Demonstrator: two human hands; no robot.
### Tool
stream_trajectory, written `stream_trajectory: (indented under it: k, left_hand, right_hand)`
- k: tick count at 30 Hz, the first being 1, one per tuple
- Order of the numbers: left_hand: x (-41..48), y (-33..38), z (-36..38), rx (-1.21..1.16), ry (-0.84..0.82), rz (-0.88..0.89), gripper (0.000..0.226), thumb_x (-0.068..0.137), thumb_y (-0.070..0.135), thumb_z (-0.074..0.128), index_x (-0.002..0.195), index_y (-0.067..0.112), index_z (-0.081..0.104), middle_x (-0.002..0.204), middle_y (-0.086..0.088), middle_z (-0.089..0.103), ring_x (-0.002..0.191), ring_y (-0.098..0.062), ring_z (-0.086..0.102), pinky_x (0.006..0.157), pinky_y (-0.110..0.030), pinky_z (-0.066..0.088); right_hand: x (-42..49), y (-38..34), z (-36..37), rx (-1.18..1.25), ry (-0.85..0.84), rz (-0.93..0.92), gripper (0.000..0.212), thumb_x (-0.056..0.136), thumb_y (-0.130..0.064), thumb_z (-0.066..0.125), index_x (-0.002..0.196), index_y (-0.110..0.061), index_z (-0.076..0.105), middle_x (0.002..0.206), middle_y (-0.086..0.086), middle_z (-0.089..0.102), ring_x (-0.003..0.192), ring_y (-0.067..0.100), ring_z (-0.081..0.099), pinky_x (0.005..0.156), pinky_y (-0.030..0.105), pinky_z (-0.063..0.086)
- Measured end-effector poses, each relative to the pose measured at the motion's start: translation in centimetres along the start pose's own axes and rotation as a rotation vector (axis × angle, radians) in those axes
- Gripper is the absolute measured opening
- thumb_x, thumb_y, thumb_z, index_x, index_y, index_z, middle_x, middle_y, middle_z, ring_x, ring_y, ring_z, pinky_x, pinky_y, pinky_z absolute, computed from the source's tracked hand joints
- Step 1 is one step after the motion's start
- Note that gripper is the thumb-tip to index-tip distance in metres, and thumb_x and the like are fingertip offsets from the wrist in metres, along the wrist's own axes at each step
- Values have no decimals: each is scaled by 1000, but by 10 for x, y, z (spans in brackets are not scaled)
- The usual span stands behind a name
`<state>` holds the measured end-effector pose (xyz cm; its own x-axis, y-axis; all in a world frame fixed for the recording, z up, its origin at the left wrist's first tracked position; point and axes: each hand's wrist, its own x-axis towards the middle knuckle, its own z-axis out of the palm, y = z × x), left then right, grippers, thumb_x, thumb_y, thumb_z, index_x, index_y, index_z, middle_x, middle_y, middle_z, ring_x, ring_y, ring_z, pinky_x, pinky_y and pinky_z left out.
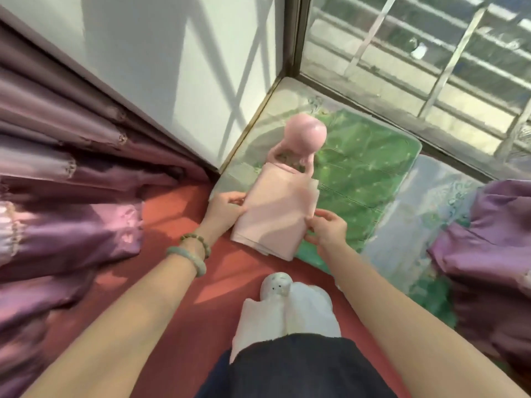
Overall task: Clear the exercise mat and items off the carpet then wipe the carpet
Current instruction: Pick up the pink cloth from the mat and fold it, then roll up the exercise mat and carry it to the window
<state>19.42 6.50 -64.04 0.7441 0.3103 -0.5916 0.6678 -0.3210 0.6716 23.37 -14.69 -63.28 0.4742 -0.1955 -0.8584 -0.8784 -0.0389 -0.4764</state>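
Head view, looking down. The folded pink exercise mat (275, 214) is held directly ahead of the person, between the two hands, with its long axis running from near to far and its far end leaning slightly to the right. Its left long edge is pinched by the left hand (227, 209), thumb on top, at about mid-length; its right long edge is pinched by the right hand (327, 229) a little nearer the near end. Both hands are thus in contact, one on each side, and neither is favoured by reach. The near end of the mat projects over the red floor (172, 282), while the far end lies over the green carpet (359, 173). A pink round item (306, 137) with looped straps is seen at the far end; whether it rests on the mat or just beyond it cannot be told through the blur. A withdrawal along the long axis, toward the near side, is judged the likely clearing move, and the round item may be dragged with it.
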Motion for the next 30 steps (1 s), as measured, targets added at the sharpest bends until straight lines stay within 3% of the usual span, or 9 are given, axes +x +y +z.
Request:
stream_trajectory:
  k: [3,5,8,14,17,21,24,27,30]
  left_hand:
    - [43,-45,13,-27,22,-7,34,77,-9,67,110,-6,65,99,-12,66,69,8,57,70,-4,42]
    - [69,-68,24,-54,60,-55,34,76,-8,68,110,-5,65,95,-11,66,70,0,57,71,-7,43]
    - [102,-92,40,-65,101,-61,29,78,-6,67,107,-3,66,90,-5,63,66,6,55,65,-2,41]
    - [136,-112,59,-3,136,-49,26,80,2,67,106,6,69,94,3,65,86,-8,59,72,-9,39]
    - [144,-109,66,-20,48,-108,33,85,11,65,118,7,62,114,-4,65,105,-14,60,82,-14,37]
    - [139,-94,58,30,-104,-218,56,88,24,63,137,7,41,138,-9,47,127,-21,45,94,-24,33]
    - [118,-73,40,95,-81,-202,60,87,24,65,139,9,39,143,-9,43,131,-22,40,102,-27,31]
    - [78,-37,12,96,-139,-218,57,87,18,65,138,7,41,140,-12,45,128,-22,44,102,-27,33]
    - [20,17,-21,116,-253,-195,56,85,17,66,136,9,44,133,-13,50,120,-21,50,97,-26,37]
  right_hand:
    - [49,22,29,3,2,59,25,79,12,57,71,-12,56,73,10,59,64,22,57,55,34,52]
    - [80,37,45,2,15,89,25,76,13,56,71,-11,57,72,12,60,65,24,57,61,37,54]
    - [120,53,67,19,50,118,27,72,17,55,68,-10,57,74,14,61,63,22,58,70,40,56]
    - [165,63,89,35,17,130,28,72,20,50,70,-7,60,73,14,62,64,23,59,80,41,56]
    - [169,59,89,8,-48,159,23,78,18,50,84,-1,62,80,15,63,73,25,62,81,36,54]
    - [153,48,76,-95,-154,191,30,85,9,53,115,2,56,101,16,60,92,26,58,85,35,50]
    - [124,27,53,-329,-171,52,42,82,1,61,124,-2,55,99,13,61,83,23,57,94,44,50]
    - [60,-15,27,-597,-222,-178,49,80,-11,66,127,-14,56,121,10,61,104,23,60,97,39,47]
    - [-22,-68,1,-704,-315,-363,49,81,-13,66,129,-18,55,124,6,59,118,18,54,97,31,43]
